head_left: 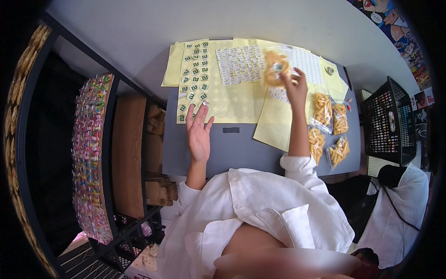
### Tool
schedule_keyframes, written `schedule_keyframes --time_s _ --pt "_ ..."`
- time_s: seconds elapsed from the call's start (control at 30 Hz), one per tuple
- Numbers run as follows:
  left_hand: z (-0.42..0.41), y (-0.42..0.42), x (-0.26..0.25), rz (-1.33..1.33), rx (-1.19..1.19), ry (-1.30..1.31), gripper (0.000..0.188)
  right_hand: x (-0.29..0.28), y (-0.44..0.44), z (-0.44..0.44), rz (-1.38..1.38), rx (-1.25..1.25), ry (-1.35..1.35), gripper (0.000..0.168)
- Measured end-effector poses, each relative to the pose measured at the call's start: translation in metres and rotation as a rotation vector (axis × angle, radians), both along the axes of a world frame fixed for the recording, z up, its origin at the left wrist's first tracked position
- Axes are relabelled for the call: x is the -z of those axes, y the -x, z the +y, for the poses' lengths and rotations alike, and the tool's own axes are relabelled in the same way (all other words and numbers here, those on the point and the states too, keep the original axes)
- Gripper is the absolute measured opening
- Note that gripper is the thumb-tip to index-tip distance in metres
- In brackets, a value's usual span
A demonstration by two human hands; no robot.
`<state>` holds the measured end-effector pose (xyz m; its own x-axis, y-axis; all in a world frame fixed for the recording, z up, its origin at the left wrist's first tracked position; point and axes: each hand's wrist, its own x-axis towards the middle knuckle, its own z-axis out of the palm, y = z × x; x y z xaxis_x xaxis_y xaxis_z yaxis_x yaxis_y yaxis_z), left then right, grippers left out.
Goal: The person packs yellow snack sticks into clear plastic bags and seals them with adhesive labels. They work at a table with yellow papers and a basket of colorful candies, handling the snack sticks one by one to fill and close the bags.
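My right hand (297, 85) grips a clear plastic bag of pale orange snacks (274, 66), lifted over the sheets at the back of the table. A round sticker with a green mark is on the bag's front; motion blurs it slightly. My left hand (199, 137) is palm up with the fingers apart. At one of its fingertips is a small white label (205, 103). Just beyond that hand lies a yellow backing sheet (237, 108) with columns of round green-and-white stickers (204, 77). Small white labels (240, 64) in rows cover a smaller sheet near the bag.
Several filled snack bags (322, 108) lie on the right of the grey table (244, 150). A black plastic basket (388, 122) stands beyond the right edge. At left is a rack with a shelf of small colourful packets (90, 153) and cardboard boxes (156, 193).
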<state>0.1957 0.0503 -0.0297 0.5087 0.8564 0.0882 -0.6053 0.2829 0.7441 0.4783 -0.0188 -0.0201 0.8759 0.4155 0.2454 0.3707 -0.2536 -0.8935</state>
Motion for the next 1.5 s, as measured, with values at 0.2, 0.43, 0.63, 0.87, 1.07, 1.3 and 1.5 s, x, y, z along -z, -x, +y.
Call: schedule_keyframes --time_s 0.2,0.43,0.63,0.87,1.07,1.3,1.5 --pt "0.000 -0.001 -0.007 0.022 0.077 0.013 0.049 0.026 -0.063 0.018 -0.057 0.165 0.231 0.061" --pt "0.003 -0.004 -0.009 0.102 0.048 -0.005 0.045 -0.029 -0.029 -0.021 -0.195 0.106 -0.035 0.020" --pt "-0.001 -0.025 -0.005 0.096 0.217 0.021 0.042 -0.071 0.019 -0.132 -0.546 0.294 0.717 0.036" --pt "-0.014 -0.050 -0.007 0.179 0.552 -0.027 0.041 -0.025 0.056 -0.209 0.014 0.279 0.962 0.076" --pt "-0.021 -0.058 -0.006 0.194 0.716 -0.040 0.038 -0.013 0.071 -0.215 0.125 0.318 0.505 0.084" --pt "-0.023 -0.059 -0.002 0.116 0.790 -0.121 0.055 -0.029 0.086 -0.193 0.145 0.248 -0.135 0.068" --pt "-0.026 -0.053 -0.001 -0.043 0.816 -0.097 0.076 -0.064 0.144 -0.102 0.151 -0.262 -0.086 0.052"
